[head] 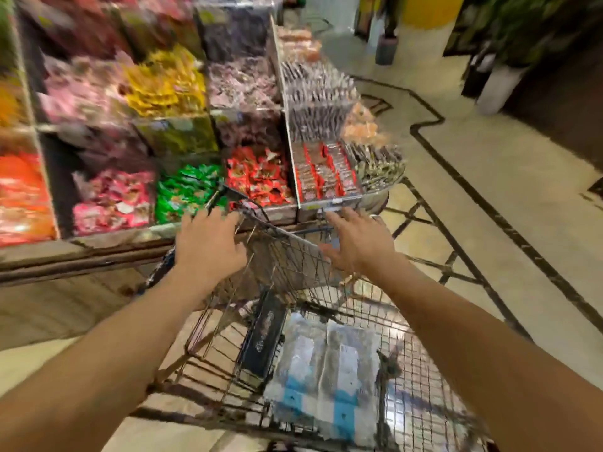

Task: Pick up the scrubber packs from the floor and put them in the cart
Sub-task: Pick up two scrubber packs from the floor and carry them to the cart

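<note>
Scrubber packs (326,370) in cart (202,324)

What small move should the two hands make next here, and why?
Probably close both hands on the cart's far rim. The left hand and right hand are open and empty, stretched toward it, and blue-and-white packs already lie in the cart. No pack shows on the visible floor, so steadying or moving the cart seems likeliest.

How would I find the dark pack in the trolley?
Look into the wire shopping cart below the two arms. On its mesh floor lie pale blue-and-white plastic packs; just left of them a long dark box-shaped pack with pale lettering leans against the cart's side. It is the only dark thing there.
</note>
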Demonstrator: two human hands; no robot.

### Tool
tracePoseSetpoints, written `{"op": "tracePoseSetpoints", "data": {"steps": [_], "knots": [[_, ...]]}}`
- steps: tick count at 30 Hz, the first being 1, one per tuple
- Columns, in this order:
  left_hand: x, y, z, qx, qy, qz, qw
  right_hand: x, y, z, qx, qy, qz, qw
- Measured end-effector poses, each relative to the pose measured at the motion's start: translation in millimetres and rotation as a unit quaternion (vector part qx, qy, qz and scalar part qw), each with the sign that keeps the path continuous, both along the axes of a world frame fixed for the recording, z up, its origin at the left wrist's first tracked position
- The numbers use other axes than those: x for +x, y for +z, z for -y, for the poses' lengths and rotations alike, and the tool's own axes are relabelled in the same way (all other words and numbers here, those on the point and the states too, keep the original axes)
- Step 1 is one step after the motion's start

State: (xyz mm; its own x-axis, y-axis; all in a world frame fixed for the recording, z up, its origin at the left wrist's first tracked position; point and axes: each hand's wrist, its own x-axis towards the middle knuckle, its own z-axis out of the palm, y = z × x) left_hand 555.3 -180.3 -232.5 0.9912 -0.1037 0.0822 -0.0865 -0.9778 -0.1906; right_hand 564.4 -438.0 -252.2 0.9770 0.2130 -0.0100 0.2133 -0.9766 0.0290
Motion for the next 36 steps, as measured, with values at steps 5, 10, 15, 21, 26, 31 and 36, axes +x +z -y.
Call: {"op": "tracePoseSetpoints", "data": {"steps": [5, 10, 15, 21, 26, 31, 36], "knots": [[-40, 63, -62, 0.022, 0.076, 0.074, 0.994, 15, 74, -72, -0.019, 0.126, 0.078, 0.989], [-100, 101, -148, 0.019, 0.163, 0.128, 0.978, 7, 119, -169, -0.010, 0.223, 0.123, 0.967], [-171, 126, -234, 0.034, 0.270, 0.129, 0.953, -20, 142, -281, -0.004, 0.314, 0.141, 0.939], [-274, 127, -344, 0.049, 0.381, 0.141, 0.912, -74, 154, -427, 0.024, 0.401, 0.151, 0.903], [-356, 134, -436, 0.050, 0.450, 0.144, 0.880, -129, 152, -550, 0.044, 0.452, 0.157, 0.877], [-433, 135, -532, 0.045, 0.499, 0.134, 0.855, -186, 159, -663, 0.062, 0.475, 0.152, 0.865], [-488, 133, -607, 0.039, 0.532, 0.136, 0.835, -222, 159, -758, 0.071, 0.500, 0.148, 0.850]]}}
